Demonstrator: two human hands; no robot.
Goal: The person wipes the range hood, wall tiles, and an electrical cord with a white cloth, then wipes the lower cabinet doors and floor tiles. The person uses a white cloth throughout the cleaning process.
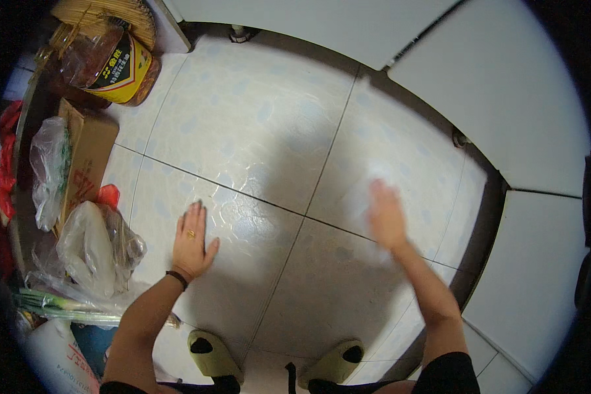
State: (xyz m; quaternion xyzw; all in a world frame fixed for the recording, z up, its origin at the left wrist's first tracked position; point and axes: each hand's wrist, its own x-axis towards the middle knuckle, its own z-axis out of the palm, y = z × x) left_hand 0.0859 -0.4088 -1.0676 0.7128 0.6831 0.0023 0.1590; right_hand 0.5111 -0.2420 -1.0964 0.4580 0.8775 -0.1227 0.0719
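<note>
My left hand (192,244) extends over the tiled floor (236,128), back up, thumb held away from the fingers. It holds nothing and wears a ring, with a dark band at the wrist. Whether the palm touches the tiles, I cannot tell. My right hand (386,216) is motion-blurred above the floor on the right. Nothing shows in it, though its fingertips are indistinct. Nearest to my left hand are clear plastic bags (91,248) at the left.
Along the left stand a large oil bottle (120,74), a cardboard box (91,147) and bagged spring onions (64,305). A white printed sack (61,354) lies lower left. White cabinet doors (492,98) on short legs border the far and right sides. Light-coloured slippers (214,357) are below.
</note>
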